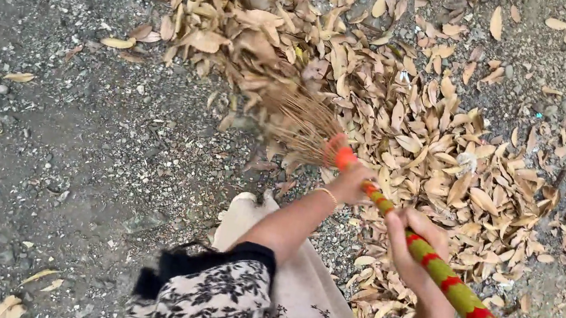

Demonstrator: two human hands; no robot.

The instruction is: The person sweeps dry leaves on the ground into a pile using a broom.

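Sweeping with a broom (397,218), you hold its green-and-red handle slanting from lower right up to the blurred straw bristles (298,119) at the heap of dry leaves (386,100); your left hand (350,182) closes around the handle near the bristles; your right hand (413,248) grips it lower down; grey gravel ground (68,144) spreads to the left.

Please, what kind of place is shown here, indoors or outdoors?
Outdoors, probably a yard or a lane. The ground is bare dirt and gravel, a pile of dry brown leaves covers it, and both hands, left hand and right hand, grip a broom.
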